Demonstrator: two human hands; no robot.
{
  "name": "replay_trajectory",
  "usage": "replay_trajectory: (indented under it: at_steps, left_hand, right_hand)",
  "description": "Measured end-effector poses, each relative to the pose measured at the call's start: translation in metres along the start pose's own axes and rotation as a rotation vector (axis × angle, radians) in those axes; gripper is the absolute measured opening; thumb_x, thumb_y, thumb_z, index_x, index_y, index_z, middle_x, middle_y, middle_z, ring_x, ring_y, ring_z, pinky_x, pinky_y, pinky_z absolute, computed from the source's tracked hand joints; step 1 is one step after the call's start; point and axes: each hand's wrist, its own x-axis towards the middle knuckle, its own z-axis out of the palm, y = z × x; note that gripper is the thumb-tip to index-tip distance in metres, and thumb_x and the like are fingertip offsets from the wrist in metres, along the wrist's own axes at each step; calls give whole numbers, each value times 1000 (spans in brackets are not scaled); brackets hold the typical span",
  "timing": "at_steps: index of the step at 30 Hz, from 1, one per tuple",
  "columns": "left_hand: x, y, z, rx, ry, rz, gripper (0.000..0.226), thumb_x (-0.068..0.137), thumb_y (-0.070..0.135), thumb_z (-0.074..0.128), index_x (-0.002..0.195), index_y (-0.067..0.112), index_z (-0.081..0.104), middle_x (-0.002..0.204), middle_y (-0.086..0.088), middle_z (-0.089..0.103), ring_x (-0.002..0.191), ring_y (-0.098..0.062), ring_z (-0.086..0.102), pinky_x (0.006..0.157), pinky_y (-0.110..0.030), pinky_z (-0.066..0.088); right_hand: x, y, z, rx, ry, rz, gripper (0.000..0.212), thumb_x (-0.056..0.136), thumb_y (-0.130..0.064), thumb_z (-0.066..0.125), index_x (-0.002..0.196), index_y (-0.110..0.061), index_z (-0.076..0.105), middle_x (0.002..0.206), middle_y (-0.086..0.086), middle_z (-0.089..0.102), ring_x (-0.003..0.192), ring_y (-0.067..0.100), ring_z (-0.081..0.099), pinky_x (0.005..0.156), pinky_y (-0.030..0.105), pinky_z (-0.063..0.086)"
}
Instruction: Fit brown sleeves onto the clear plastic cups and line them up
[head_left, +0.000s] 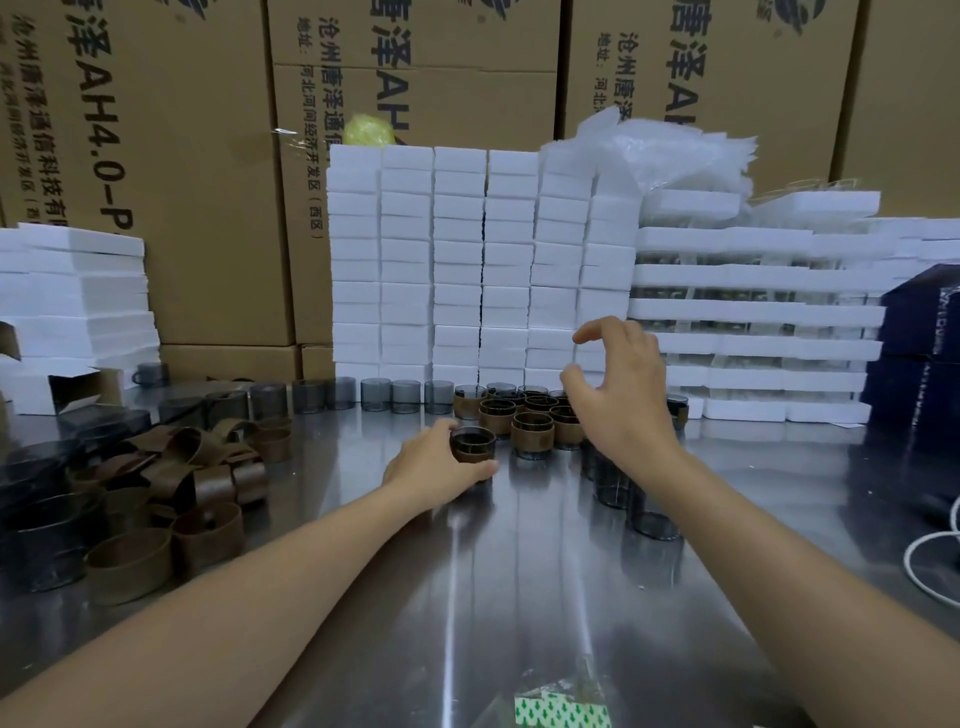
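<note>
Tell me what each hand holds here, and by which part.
The left hand grips a brown-sleeved cup round its side wall. The right hand hovers above the lined-up cups and holds nothing.

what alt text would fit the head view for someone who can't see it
A person's left hand grips a brown-sleeved cup on a metal table, beside a cluster of finished cups; the right hand hovers open above them. Loose brown sleeves lie piled at the left.
</note>
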Motion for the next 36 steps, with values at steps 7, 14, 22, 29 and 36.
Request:
replay_trajectory:
  at_steps: [7, 14, 22, 29, 36]
  left_hand:
    - [-2, -12, -8, -23, -66, 16, 119, 71, 66, 92, 165, 33, 27, 114, 9, 67, 112, -20, 63, 93, -36, 51]
    - [-4, -3, -15, -135, -123, 58, 118, 71, 55, 97, 164, 30, 30, 143, -15, 65, 128, -32, 63, 94, -34, 51]
    - [-6, -1, -11, -310, -137, 131, 73, 100, 11, 74, 160, 29, 36, 116, 11, 75, 72, -13, 77, 65, -22, 57]
    - [-12, 2, -6, -134, -47, 244, 46, 108, 25, 63, 150, 35, 49, 113, 20, 69, 77, -7, 75, 87, -35, 61]
    - [-22, 18, 3, -63, 92, 417, 49, 97, 39, 73, 142, 45, 54, 120, 23, 61, 101, 3, 62, 92, -32, 56]
  right_hand:
    - [14, 39, -19, -62, -230, 274, 17, 98, -30, 64, 115, -27, 64, 127, 0, 65, 113, 19, 59, 93, 39, 45]
    - [15, 42, -21, -88, -217, 280, 16, 97, -34, 64, 112, -28, 65, 115, -7, 67, 108, 18, 62, 91, 41, 49]
    - [9, 40, -21, -390, -550, 376, 21, 98, -41, 64, 106, -23, 72, 104, -1, 75, 99, 23, 68, 95, 47, 58]
    - [-1, 44, -12, -539, -688, 449, 31, 92, -60, 66, 96, -30, 64, 102, -3, 70, 101, 25, 67, 95, 45, 58]
    - [-13, 35, 5, -542, -664, 251, 23, 90, -42, 75, 91, -29, 57, 86, -7, 66, 84, 20, 64, 70, 35, 45]
